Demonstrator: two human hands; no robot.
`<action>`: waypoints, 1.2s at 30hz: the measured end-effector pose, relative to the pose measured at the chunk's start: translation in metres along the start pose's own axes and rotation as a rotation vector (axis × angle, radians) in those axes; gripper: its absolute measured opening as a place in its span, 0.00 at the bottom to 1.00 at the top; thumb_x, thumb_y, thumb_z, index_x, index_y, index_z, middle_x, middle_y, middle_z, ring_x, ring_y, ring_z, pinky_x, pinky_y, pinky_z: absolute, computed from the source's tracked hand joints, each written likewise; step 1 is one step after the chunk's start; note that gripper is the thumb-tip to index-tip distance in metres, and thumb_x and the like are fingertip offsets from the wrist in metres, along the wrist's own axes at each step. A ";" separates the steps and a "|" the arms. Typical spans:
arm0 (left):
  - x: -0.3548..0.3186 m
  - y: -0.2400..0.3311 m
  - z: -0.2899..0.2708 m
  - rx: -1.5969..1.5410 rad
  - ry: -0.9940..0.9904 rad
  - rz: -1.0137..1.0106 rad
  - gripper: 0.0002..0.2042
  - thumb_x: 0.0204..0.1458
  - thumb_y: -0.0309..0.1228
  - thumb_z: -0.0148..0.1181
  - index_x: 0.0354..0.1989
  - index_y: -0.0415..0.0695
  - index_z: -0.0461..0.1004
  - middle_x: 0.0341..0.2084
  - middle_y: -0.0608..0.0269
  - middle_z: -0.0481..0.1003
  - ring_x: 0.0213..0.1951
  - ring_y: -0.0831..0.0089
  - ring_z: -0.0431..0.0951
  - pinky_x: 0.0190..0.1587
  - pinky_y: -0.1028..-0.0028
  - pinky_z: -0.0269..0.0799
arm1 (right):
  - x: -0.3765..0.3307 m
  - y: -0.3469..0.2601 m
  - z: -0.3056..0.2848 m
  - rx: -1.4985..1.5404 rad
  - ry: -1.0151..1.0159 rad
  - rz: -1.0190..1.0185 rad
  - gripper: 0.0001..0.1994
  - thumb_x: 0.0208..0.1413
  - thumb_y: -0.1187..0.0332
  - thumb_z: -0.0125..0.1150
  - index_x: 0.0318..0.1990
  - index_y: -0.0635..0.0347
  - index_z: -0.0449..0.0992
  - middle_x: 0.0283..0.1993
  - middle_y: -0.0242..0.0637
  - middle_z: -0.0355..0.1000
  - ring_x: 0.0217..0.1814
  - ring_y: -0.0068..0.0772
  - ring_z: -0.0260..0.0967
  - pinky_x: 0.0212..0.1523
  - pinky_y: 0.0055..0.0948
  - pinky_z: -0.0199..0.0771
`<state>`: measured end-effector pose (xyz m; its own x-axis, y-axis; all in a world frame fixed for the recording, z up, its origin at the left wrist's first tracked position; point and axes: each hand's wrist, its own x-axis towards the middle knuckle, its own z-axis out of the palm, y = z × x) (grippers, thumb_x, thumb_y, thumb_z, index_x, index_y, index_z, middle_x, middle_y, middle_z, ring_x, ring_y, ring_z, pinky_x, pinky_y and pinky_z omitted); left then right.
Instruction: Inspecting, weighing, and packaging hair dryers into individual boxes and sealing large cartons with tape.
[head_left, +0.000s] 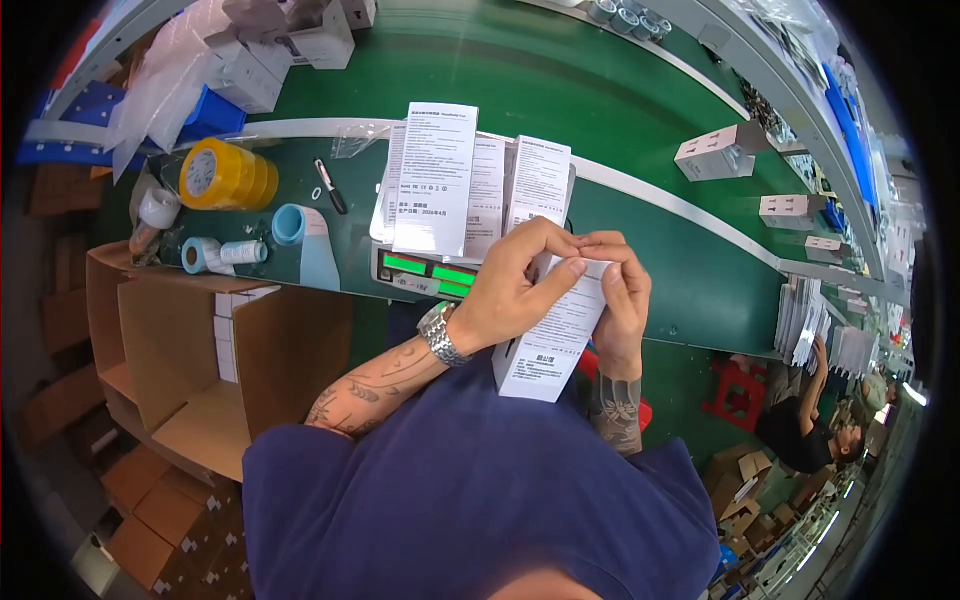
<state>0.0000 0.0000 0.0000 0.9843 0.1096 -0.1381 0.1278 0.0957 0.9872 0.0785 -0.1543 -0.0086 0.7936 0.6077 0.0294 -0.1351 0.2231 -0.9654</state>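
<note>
A white printed carton (548,345) stands tilted in front of my chest, its far end covered by my fingers. My left hand (510,285) is closed on that end from the left, thumb lying across the top edge. My right hand (622,300) grips the right side, and the fingertips of both hands meet over the end. Just beyond, several similar white boxes (436,180) sit on a scale (385,270) with green lit displays. The fingers hide the carton's end, so I cannot see whether its flap is closed.
Yellow tape rolls (228,175), a black marker (330,186) and a light-blue label roll (290,226) lie on the green table at left. Below stands an open cardboard box (190,350). More white cartons (715,152) stand along the conveyor. A co-worker (810,425) is at far right.
</note>
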 end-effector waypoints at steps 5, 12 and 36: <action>-0.009 -0.005 -0.005 0.092 0.026 0.127 0.12 0.52 0.22 0.57 0.45 0.41 0.66 0.50 0.53 0.70 0.61 0.56 0.65 0.59 0.65 0.61 | -0.005 -0.004 0.011 -0.248 -0.140 -0.132 0.14 0.46 0.77 0.62 0.43 0.63 0.76 0.51 0.44 0.68 0.54 0.41 0.65 0.59 0.40 0.62; -0.039 0.026 -0.026 0.268 0.552 0.572 0.11 0.49 0.21 0.54 0.42 0.41 0.68 0.51 0.52 0.70 0.57 0.56 0.69 0.58 0.63 0.64 | 0.067 -0.019 0.005 -0.116 -0.066 0.181 0.19 0.50 0.77 0.62 0.52 0.63 0.72 0.55 0.43 0.67 0.54 0.33 0.66 0.53 0.30 0.70; -0.063 0.013 -0.123 0.063 0.966 0.231 0.11 0.58 0.32 0.54 0.40 0.35 0.74 0.29 0.62 0.77 0.29 0.77 0.73 0.34 0.81 0.68 | 0.078 0.006 -0.024 -0.176 0.214 0.016 0.19 0.62 0.66 0.54 0.57 0.67 0.63 0.47 0.46 0.70 0.51 0.35 0.67 0.56 0.32 0.66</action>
<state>-0.0758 0.1162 0.0112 0.4676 0.8803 0.0802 -0.0208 -0.0798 0.9966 0.1543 -0.1236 -0.0181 0.9020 0.4311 -0.0234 -0.0583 0.0680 -0.9960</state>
